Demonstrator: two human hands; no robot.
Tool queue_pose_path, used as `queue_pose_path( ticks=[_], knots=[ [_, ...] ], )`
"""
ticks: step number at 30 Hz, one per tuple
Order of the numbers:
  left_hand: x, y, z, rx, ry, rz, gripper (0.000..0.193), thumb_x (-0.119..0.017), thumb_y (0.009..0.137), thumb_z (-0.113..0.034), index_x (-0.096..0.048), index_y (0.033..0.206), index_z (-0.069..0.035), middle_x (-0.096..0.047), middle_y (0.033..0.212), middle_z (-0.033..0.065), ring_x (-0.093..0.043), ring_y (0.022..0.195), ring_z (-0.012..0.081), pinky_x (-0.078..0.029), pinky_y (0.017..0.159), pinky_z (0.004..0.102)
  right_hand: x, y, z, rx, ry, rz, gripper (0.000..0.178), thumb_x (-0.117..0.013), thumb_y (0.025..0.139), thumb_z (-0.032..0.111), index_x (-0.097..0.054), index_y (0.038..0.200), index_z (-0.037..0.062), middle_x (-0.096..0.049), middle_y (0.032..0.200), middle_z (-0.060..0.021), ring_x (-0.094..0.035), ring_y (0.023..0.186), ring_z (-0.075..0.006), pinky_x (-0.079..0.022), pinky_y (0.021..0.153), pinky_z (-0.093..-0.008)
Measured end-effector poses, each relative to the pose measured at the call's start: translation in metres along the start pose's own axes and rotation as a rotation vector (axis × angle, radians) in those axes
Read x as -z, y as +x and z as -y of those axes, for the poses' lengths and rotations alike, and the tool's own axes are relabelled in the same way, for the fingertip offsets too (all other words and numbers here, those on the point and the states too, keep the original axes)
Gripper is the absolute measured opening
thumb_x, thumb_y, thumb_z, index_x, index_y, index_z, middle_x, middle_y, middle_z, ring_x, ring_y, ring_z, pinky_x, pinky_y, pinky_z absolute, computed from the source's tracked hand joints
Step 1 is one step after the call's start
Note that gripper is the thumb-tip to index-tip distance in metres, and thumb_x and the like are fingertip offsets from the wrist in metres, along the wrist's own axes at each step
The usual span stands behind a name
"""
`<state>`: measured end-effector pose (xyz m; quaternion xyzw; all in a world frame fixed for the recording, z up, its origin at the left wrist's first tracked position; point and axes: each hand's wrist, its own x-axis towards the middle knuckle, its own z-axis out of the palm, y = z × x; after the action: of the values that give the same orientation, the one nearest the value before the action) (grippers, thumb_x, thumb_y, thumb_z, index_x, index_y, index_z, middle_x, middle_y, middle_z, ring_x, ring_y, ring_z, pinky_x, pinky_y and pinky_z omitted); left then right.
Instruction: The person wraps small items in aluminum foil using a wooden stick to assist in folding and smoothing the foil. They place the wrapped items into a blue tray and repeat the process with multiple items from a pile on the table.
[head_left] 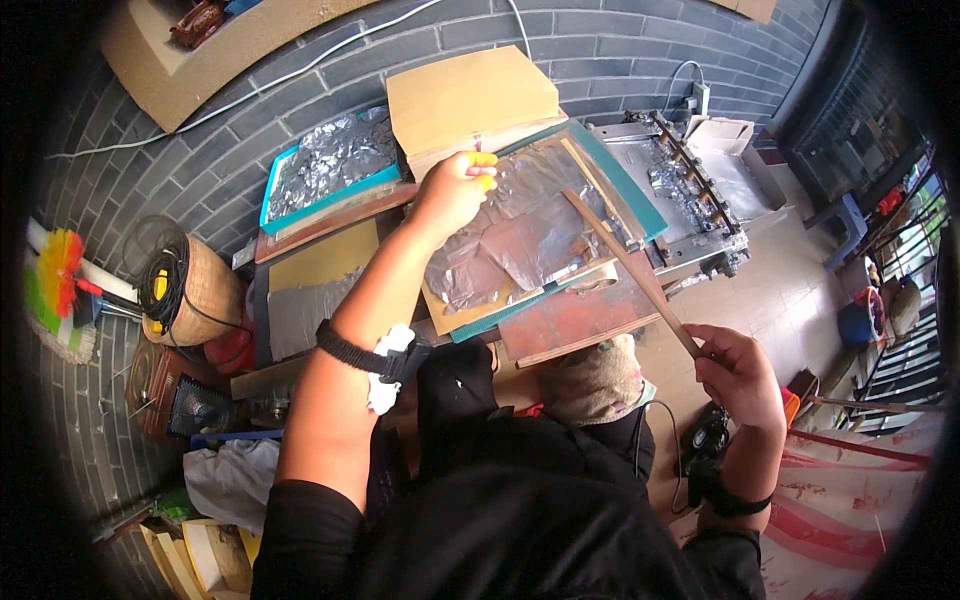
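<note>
My right hand (740, 378) grips the near end of a long, thin wooden strip (645, 282). The strip's far end lies over the right part of a board covered with thin shiny sheets (520, 245). Above that board's far left side, my left hand (455, 192) is closed in a pinch, with yellow coverings on its fingertips. Whatever those fingers hold, if anything, is too small to make out. Just behind them stands an open cardboard box (475, 95). A teal panel (620, 180) shows under the board's right edge.
A teal tray of crumpled foil (335, 155) lies at the back left. A reddish board (575, 320) juts toward my knees, where a cloth (597, 382) lies. Metal equipment (660, 170) stands at the right; a wicker basket (205, 295) with black cable stands left.
</note>
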<state>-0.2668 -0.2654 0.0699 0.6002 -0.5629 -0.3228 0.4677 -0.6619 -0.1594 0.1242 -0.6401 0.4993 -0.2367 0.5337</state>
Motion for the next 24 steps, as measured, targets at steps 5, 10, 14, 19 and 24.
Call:
queue_pose_path(
  ticks=[5, 10, 14, 19, 24],
  knots=[
    [-0.023, 0.019, -0.021, 0.272, -0.294, 0.083, 0.028, -0.046, 0.092, -0.009, -0.051, 0.116, 0.003, -0.06, 0.102, 0.0137, -0.062, 0.087, 0.0199, -0.051, 0.076, 0.0307, -0.016, 0.019, 0.003, 0.138, -0.063, -0.075, 0.039, -0.053, 0.081, -0.006, -0.056, 0.12, -0.0013, -0.053, 0.068, 0.0006, -0.045, 0.052, -0.004, -0.036, 0.045, -0.0203],
    [-0.027, 0.025, -0.035, 0.442, -0.408, -0.007, 0.031, -0.047, 0.095, -0.019, -0.048, 0.118, 0.001, -0.059, 0.101, 0.0174, -0.063, 0.086, 0.0248, -0.053, 0.075, 0.036, -0.032, 0.021, 0.02, 0.304, -0.246, 0.051, 0.039, -0.056, 0.079, -0.008, -0.058, 0.117, -0.0003, -0.052, 0.065, -0.003, -0.045, 0.054, -0.0061, -0.037, 0.049, -0.0233],
    [-0.021, 0.025, -0.018, 0.357, -0.334, 0.045, 0.032, -0.052, 0.092, -0.014, -0.048, 0.118, 0.004, -0.062, 0.09, 0.0134, -0.063, 0.076, 0.0217, -0.054, 0.068, 0.0333, -0.032, 0.019, 0.024, 0.348, -0.312, 0.132, 0.037, -0.057, 0.077, -0.007, -0.06, 0.113, -0.0009, -0.054, 0.067, -0.0112, -0.052, 0.056, -0.0148, -0.043, 0.054, -0.0279],
    [-0.019, 0.027, -0.002, 0.337, -0.296, -0.022, 0.037, -0.049, 0.091, -0.007, -0.044, 0.125, 0.007, -0.062, 0.094, 0.0152, -0.064, 0.08, 0.0234, -0.055, 0.072, 0.0328, -0.02, 0.015, 0.017, 0.321, -0.31, 0.161, 0.037, -0.058, 0.076, -0.004, -0.06, 0.113, 0.0004, -0.058, 0.069, -0.0175, -0.056, 0.057, -0.025, -0.045, 0.055, -0.0325],
    [-0.032, 0.02, -0.035, 0.243, -0.57, 0.098, 0.042, -0.044, 0.093, -0.008, -0.036, 0.133, 0.004, -0.054, 0.115, 0.022, -0.061, 0.099, 0.0293, -0.051, 0.085, 0.0375, -0.014, 0.01, 0.007, 0.282, -0.276, 0.143, 0.038, -0.059, 0.076, -0.005, -0.06, 0.113, -0.0002, -0.059, 0.069, -0.015, -0.055, 0.056, -0.0199, -0.045, 0.055, -0.0307]
  ],
)
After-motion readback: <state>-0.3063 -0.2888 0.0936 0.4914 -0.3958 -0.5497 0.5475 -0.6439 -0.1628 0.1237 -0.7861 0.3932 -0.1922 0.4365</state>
